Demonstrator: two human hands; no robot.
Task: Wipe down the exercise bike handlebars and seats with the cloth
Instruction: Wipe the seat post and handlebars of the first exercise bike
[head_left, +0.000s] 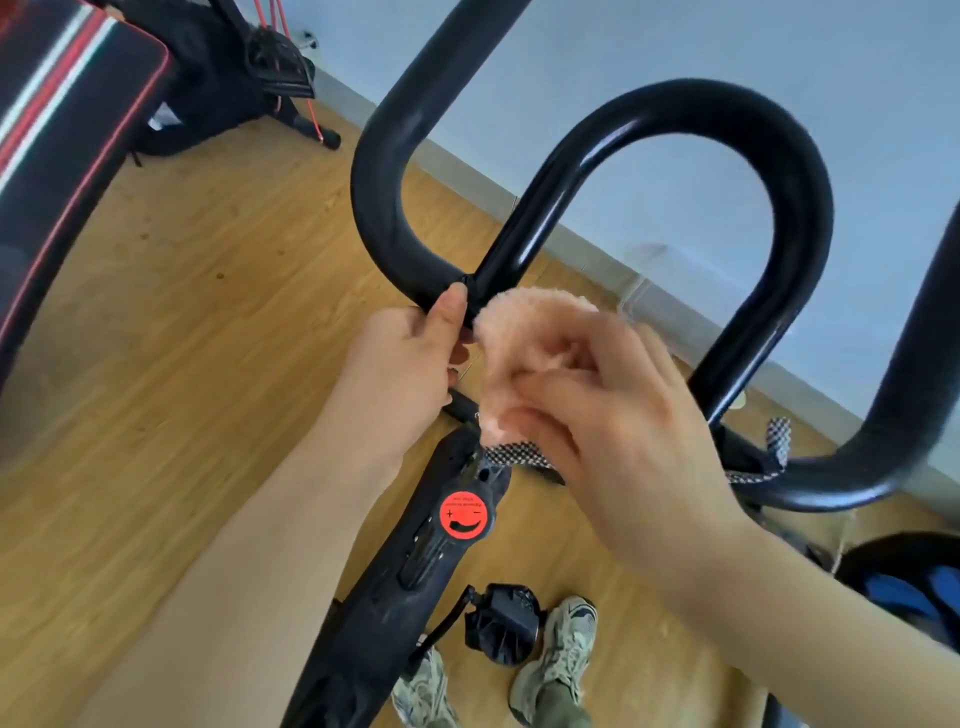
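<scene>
Wood floor (182, 312) underfoot, gripping handlebar (389, 208) with left hand (410, 364), fingers curled round it; pinching cloth (519, 332) in right hand (623, 431), just beside the bar

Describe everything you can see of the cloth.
The cloth is pale peach and fluffy, like plush microfibre or terry. It is bunched into a wad, not spread out, so its full shape stays hidden. The right hand grips it, fingers curled over its lower part. Its upper edge sits at the handlebar, where matte foam covering meets glossy black tube; whether it actually presses there is unclear. The left hand holds the bar right beside it.
</scene>
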